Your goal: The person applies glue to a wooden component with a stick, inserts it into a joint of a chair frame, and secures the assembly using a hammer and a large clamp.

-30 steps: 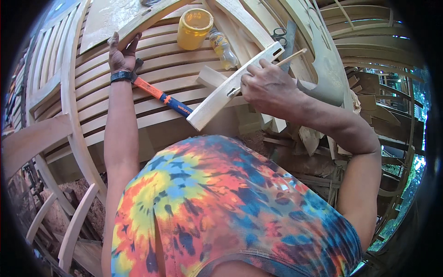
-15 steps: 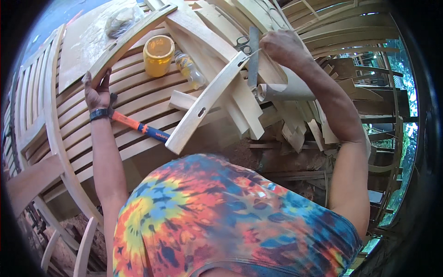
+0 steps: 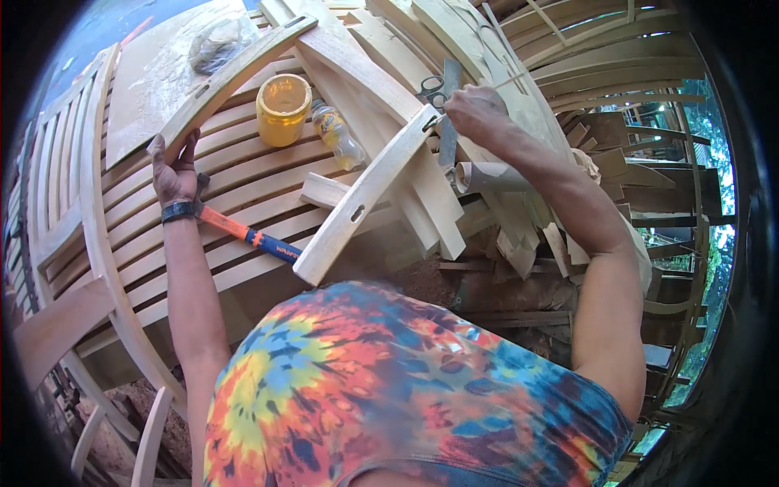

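Observation:
My left hand [image 3: 174, 172] is closed around the near end of a curved wooden piece [image 3: 235, 75] with slots cut in its face. My right hand [image 3: 477, 112] pinches a thin stick [image 3: 510, 80], whose tip meets the slot at the far end of a second slotted wooden piece [image 3: 365, 195]. That second piece lies slanted across the stack, near end towards me. Between the two pieces stand an open yellow jar [image 3: 284, 128] and, leaning beside it, a clear plastic bottle [image 3: 339, 138]. A hammer [image 3: 247, 234] with an orange and blue handle rests by my left wrist.
Slatted wooden work [image 3: 154, 219] spreads beneath everything at left. Black-handled scissors [image 3: 432, 89] and a flat metal strip [image 3: 449, 122] lie near my right hand, above a rolled sheet [image 3: 487, 177]. A plastic bag [image 3: 221, 45] sits at the far left. Offcuts [image 3: 519, 252] pile at right.
My right hand has moved slightly left and down, bringing the stick's tip to the slot. My left hand keeps its hold; the whole view has shifted slightly.

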`<state>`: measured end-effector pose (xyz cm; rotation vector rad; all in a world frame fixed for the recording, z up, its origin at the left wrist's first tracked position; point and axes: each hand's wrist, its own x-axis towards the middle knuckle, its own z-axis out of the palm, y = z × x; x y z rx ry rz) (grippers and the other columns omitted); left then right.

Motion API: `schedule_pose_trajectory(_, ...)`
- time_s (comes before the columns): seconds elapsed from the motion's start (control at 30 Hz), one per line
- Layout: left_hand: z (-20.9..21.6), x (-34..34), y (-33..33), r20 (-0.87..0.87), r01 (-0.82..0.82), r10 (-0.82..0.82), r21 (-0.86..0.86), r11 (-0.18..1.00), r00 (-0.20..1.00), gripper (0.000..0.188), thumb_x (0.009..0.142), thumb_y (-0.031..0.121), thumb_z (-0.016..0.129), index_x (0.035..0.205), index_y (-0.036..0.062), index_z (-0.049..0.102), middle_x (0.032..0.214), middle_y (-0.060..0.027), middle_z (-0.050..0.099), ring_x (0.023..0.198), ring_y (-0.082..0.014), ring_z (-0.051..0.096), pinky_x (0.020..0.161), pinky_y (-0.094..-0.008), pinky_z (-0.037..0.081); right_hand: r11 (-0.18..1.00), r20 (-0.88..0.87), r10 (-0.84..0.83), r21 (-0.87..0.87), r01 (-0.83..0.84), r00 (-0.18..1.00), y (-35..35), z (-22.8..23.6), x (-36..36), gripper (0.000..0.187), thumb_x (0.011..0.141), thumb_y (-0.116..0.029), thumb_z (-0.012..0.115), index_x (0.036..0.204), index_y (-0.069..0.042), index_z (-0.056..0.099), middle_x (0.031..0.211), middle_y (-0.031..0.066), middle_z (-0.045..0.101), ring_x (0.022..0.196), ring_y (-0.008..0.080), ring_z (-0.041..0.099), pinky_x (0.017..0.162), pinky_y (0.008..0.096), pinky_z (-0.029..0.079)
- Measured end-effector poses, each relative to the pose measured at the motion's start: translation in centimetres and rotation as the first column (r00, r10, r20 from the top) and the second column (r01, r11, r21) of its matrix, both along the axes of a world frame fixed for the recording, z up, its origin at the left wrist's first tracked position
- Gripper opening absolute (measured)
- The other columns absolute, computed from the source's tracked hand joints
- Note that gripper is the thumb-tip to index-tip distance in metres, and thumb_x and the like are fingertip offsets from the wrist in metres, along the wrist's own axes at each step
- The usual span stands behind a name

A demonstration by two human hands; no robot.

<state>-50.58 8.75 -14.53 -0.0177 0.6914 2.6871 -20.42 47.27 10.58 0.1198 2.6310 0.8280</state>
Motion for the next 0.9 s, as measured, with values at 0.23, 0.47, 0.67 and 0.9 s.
schedule_pose_trajectory(0.23, 0.0, 0.0, 0.0, -0.001, -0.053, 0.053, -0.018, 0.998, 0.999, 0.057, 0.092, 0.018, 0.072, 0.130, -0.0123, 0.043, 0.130, -0.0348, 0.054, 0.114, -0.0523, 0.059, 0.093, -0.0456, 0.063, 0.987, -0.011, 0.148, 0.061, -0.147, 0.989, -1.2, 0.7, 2.1, 0.013, 0.085, -0.015, 0.064, 0.079, -0.012, 0.075, 0.082, 0.0069, 0.071, 0.087, 0.0226, 0.071, 0.077, 0.0386, 0.051)
schedule_pose_trajectory(0.47, 0.2, 0.1, -0.1, 0.008, -0.038, 0.037, 0.005, 0.999, 0.999, 0.057, 0.092, 0.018, 0.072, 0.130, -0.0122, 0.043, 0.129, -0.0346, 0.054, 0.115, -0.0525, 0.059, 0.095, -0.0466, 0.062, 0.996, -0.077, 0.061, 0.074, -0.055, 0.995, 0.0, 2.2, 0.6, 0.015, 0.085, -0.012, 0.061, 0.079, -0.012, 0.075, 0.087, 0.0037, 0.072, 0.090, 0.0230, 0.070, 0.082, 0.0389, 0.052)
schedule_pose_trajectory(0.67, 0.8, 0.6, 0.4, 0.007, -0.038, 0.038, 0.001, 0.999, 0.999, 0.060, 0.089, 0.017, 0.075, 0.130, -0.0109, 0.042, 0.126, -0.0318, 0.054, 0.109, -0.0506, 0.062, 0.091, -0.0429, 0.063, 0.993, 0.001, 0.055, 0.106, -0.055, 0.998, 0.1, 0.1, 0.0, 0.014, 0.083, -0.014, 0.063, 0.077, -0.011, 0.076, 0.082, 0.0069, 0.073, 0.086, 0.0243, 0.072, 0.079, 0.0395, 0.053)
schedule_pose_trajectory(0.9, 0.9, 0.6, -0.3, 0.022, -0.043, 0.043, -0.012, 0.999, 0.999, 0.056, 0.090, 0.017, 0.074, 0.129, -0.0095, 0.045, 0.125, -0.0300, 0.055, 0.109, -0.0497, 0.062, 0.091, -0.0439, 0.063, 0.996, -0.051, -0.081, 0.033, 0.083, 0.995, -2.3, 4.1, -1.3, 0.014, 0.082, -0.010, 0.062, 0.080, -0.010, 0.076, 0.082, 0.0105, 0.074, 0.081, 0.0278, 0.073, 0.076, 0.0440, 0.056)
